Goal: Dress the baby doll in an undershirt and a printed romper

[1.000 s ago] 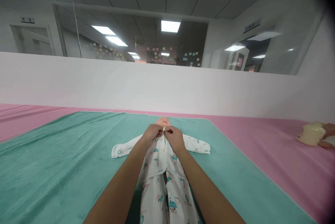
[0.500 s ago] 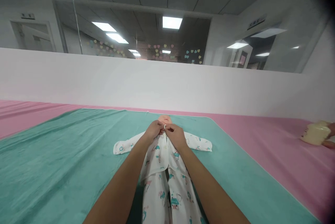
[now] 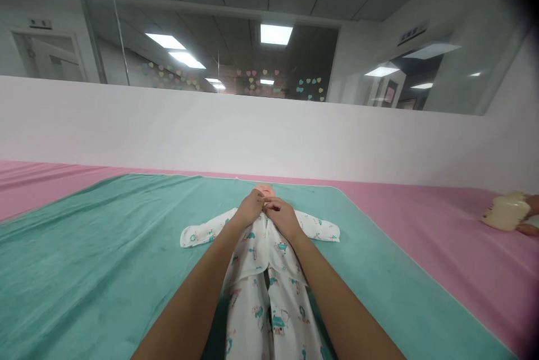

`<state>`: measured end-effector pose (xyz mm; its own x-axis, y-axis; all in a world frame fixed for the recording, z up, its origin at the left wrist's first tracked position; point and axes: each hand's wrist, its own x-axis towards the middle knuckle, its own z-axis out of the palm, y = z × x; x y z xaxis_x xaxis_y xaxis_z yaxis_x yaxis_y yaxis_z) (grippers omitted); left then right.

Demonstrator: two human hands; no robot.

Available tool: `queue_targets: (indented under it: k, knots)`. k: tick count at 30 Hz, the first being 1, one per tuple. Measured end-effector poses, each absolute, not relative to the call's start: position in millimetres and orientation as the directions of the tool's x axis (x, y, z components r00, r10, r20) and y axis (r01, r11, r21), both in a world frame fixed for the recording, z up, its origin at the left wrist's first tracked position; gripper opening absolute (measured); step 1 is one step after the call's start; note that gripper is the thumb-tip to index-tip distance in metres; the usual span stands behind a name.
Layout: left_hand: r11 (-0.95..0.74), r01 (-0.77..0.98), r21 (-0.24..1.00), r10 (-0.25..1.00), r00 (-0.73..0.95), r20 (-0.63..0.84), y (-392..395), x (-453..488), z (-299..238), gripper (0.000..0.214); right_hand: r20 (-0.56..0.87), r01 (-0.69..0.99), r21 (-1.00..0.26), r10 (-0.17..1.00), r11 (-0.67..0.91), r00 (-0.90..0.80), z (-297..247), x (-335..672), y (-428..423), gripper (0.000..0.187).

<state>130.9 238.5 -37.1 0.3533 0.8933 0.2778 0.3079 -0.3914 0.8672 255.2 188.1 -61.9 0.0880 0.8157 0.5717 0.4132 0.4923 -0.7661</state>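
A baby doll [image 3: 261, 188] lies on its back on a teal blanket [image 3: 105, 247], dressed in a white romper [image 3: 256, 281] with small teal and pink prints. Its sleeves spread out to both sides. My left hand [image 3: 250, 208] and my right hand [image 3: 281, 216] meet at the romper's collar, just below the doll's chin. Both hands pinch the collar edges, fingers pressed together. The doll's head is mostly hidden behind my fingers.
The blanket covers a pink surface [image 3: 442, 236] that runs to a white wall [image 3: 252, 135]. At the far right edge lies a cream-coloured object [image 3: 505, 211] beside part of another doll. Glass panels with heart stickers stand above the wall.
My hands have drawn closer together at the collar, and the small white fastener seen between the fingers earlier is now covered. The view has shifted slightly.
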Motion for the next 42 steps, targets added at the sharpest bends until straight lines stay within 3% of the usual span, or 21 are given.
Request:
queue_targets:
  k: [7,13,18,26,30,35,42]
  knots:
    - [-0.320,0.287,0.903,0.928,0.286,0.238,240.5,134.2,-42.4,0.022,0.507,0.356,-0.830,0.847,0.429,0.160,-60.5,254.6,189.7,0.018]
    - [-0.340,0.383,0.859,0.938,0.204,0.281,241.6,137.3,-43.9,0.018,0.462,0.339,-0.861,0.861,0.378,0.214,-61.5,255.2,192.2,0.021]
    - [-0.349,0.457,0.818,0.937,0.171,0.304,239.2,138.0,-42.8,0.016,0.462,0.419,-0.850,0.833,0.319,0.304,-64.9,255.9,194.1,0.020]
    - [-0.384,0.476,0.791,0.923,0.170,0.346,237.9,137.1,-46.3,0.017,0.542,0.637,-0.724,0.789,0.265,0.288,-60.9,249.1,182.1,0.025]
    - [-0.439,0.453,0.776,0.898,0.197,0.393,229.6,133.8,-50.3,0.016,0.587,0.734,-0.616,0.788,0.286,0.187,-60.0,243.5,167.0,0.028]
    - [-0.546,0.401,0.736,0.838,0.247,0.487,208.7,120.3,-58.3,0.019,0.603,0.683,-0.601,0.797,0.416,0.045,-70.2,243.2,140.5,0.036]
    - [-0.600,0.195,0.776,0.787,0.317,0.529,182.3,98.7,-64.4,0.019,0.647,0.750,-0.577,0.741,0.322,0.179,-70.5,235.3,120.6,0.022]
